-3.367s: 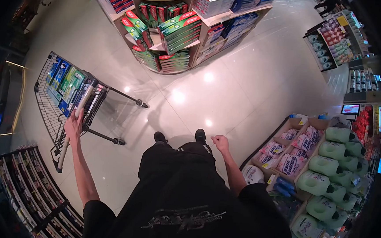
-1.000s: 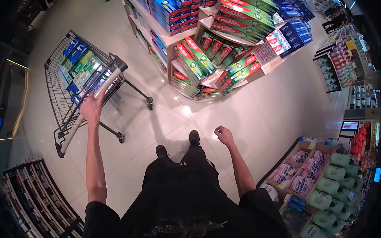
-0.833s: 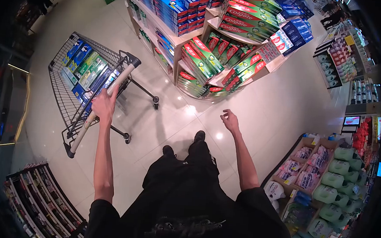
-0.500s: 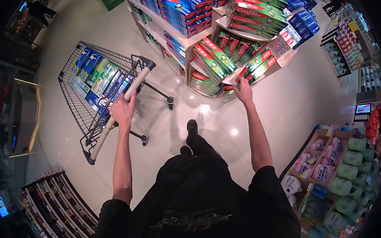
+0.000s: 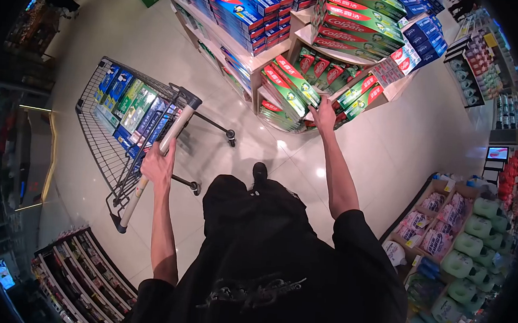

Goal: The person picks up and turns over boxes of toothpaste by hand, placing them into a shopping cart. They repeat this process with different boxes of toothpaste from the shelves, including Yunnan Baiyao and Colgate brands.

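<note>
My left hand [image 5: 158,164] is wrapped around the pale handle [image 5: 177,130] of a wire shopping cart [image 5: 101,144]. Boxes in blue, green and white [image 5: 132,106] lie inside the cart basket. My right hand [image 5: 324,115] is at the front edge of a toothpaste display, its fingers partly showing and apart. Just left of those fingers lie green and red toothpaste boxes [image 5: 292,80]; whether they touch is hard to see. More green and red boxes [image 5: 359,96] stand in the compartment to the right of that hand.
Blue toothpaste boxes [image 5: 245,10] and green Colgate boxes [image 5: 358,24] are stacked on the display top. At right, a bin holds pink packs [image 5: 434,234] beside green jugs [image 5: 475,242]. A low shelf rack [image 5: 86,275] stands lower left. Tiled floor [image 5: 229,153] lies between cart and display.
My right hand has moved slightly left along the display front, closer to the green boxes. My left hand stays on the handle, and the cart sits slightly further left and lower in view.
</note>
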Action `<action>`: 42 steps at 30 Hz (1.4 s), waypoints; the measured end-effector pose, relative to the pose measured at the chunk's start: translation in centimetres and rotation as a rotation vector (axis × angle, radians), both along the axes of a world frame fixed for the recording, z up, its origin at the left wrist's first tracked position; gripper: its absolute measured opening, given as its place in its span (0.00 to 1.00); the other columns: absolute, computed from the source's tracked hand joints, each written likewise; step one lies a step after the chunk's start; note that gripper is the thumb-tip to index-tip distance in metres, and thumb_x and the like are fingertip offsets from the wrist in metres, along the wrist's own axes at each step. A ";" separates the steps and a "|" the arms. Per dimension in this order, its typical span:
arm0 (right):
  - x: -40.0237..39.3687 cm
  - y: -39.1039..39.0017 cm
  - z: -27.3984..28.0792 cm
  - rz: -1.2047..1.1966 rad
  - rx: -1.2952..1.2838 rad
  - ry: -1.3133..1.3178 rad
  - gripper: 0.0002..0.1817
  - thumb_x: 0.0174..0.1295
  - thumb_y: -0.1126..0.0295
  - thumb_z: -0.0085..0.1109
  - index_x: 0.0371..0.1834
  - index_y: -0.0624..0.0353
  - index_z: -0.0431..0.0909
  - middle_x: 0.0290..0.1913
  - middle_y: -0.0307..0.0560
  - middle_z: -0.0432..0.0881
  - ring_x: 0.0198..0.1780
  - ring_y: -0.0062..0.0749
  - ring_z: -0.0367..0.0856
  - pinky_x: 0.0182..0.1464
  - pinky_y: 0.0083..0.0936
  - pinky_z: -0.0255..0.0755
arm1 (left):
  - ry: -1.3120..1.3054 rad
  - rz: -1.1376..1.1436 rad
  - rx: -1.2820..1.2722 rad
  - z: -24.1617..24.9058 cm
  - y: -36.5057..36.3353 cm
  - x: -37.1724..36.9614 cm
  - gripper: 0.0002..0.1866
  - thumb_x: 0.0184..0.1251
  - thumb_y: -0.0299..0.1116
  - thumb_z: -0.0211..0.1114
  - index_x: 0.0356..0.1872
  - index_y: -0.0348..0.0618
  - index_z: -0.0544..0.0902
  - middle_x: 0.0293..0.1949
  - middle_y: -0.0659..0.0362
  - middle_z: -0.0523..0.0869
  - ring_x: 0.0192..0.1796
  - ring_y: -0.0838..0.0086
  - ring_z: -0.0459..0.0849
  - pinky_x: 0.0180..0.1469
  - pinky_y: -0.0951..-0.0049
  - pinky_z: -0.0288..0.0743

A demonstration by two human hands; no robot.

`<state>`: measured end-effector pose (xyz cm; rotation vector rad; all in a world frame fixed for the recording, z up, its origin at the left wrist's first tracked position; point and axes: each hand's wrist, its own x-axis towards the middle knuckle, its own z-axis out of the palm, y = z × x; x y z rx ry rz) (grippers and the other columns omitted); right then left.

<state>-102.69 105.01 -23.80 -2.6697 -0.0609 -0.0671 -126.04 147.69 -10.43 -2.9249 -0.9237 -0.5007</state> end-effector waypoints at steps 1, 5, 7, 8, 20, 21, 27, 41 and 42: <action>0.3 0.0 0.3 0.000 0.018 -0.004 0.28 0.52 0.62 0.69 0.52 0.61 0.67 0.48 0.58 0.76 0.49 0.55 0.78 0.45 0.44 0.76 | 0.017 0.010 -0.019 0.3 0.0 0.2 0.31 0.59 0.66 0.57 0.21 0.43 0.76 0.18 0.53 0.80 0.23 0.55 0.82 0.27 0.57 0.73; 0.4 -0.1 0.4 0.015 0.114 -0.025 0.27 0.51 0.64 0.69 0.51 0.63 0.68 0.47 0.61 0.77 0.46 0.58 0.79 0.45 0.46 0.75 | 0.042 0.016 -0.032 0.3 0.4 0.9 0.31 0.60 0.65 0.57 0.22 0.43 0.77 0.18 0.53 0.81 0.24 0.54 0.82 0.27 0.56 0.73; 0.5 0.0 0.5 0.011 0.149 -0.059 0.27 0.52 0.64 0.69 0.51 0.63 0.69 0.46 0.61 0.77 0.46 0.59 0.79 0.45 0.46 0.74 | 0.060 0.019 -0.029 0.3 0.5 1.1 0.29 0.60 0.64 0.59 0.23 0.43 0.78 0.19 0.53 0.82 0.24 0.55 0.83 0.28 0.57 0.73; 0.4 0.0 0.6 0.003 0.167 -0.064 0.26 0.52 0.65 0.69 0.51 0.63 0.69 0.46 0.61 0.77 0.46 0.59 0.79 0.45 0.46 0.74 | 0.060 0.006 -0.028 0.3 0.6 1.3 0.29 0.60 0.64 0.59 0.23 0.43 0.78 0.19 0.53 0.82 0.24 0.55 0.83 0.28 0.57 0.73; -3.7 0.1 6.5 0.025 0.328 -0.228 0.27 0.54 0.64 0.70 0.54 0.64 0.73 0.42 0.53 0.80 0.38 0.36 0.82 0.41 0.29 0.75 | -0.361 -0.342 -0.179 2.7 0.1 2.0 0.22 0.59 0.37 0.69 0.52 0.38 0.77 0.47 0.50 0.80 0.49 0.55 0.79 0.54 0.62 0.72; -4.3 0.1 7.9 0.049 0.428 -0.152 0.26 0.55 0.62 0.69 0.53 0.64 0.74 0.40 0.51 0.81 0.37 0.35 0.82 0.40 0.29 0.75 | -0.378 -0.476 -0.234 3.6 -0.8 2.6 0.21 0.58 0.32 0.69 0.52 0.38 0.77 0.49 0.50 0.79 0.49 0.56 0.79 0.53 0.63 0.73; -5.2 -0.9 15.0 0.301 0.902 0.365 0.19 0.60 0.63 0.64 0.50 0.63 0.78 0.31 0.36 0.78 0.26 0.15 0.72 0.29 0.14 0.66 | -0.319 -0.715 -0.965 6.8 -6.7 9.3 0.36 0.51 0.21 0.69 0.65 0.41 0.68 0.57 0.54 0.74 0.45 0.70 0.81 0.46 0.71 0.78; -6.7 -0.3 19.7 0.371 0.871 0.449 0.18 0.64 0.57 0.58 0.47 0.61 0.82 0.25 0.31 0.75 0.25 0.13 0.69 0.26 0.14 0.64 | -0.138 -0.818 -1.212 6.3 -7.6 10.0 0.32 0.45 0.17 0.65 0.58 0.43 0.77 0.45 0.63 0.80 0.35 0.83 0.76 0.37 0.82 0.75; -6.7 -0.2 19.8 0.375 0.869 0.450 0.18 0.64 0.57 0.58 0.47 0.61 0.82 0.25 0.31 0.75 0.25 0.13 0.69 0.26 0.14 0.64 | -0.142 -0.814 -1.211 6.4 -7.6 9.9 0.32 0.45 0.17 0.65 0.58 0.43 0.77 0.45 0.63 0.80 0.35 0.83 0.76 0.37 0.82 0.75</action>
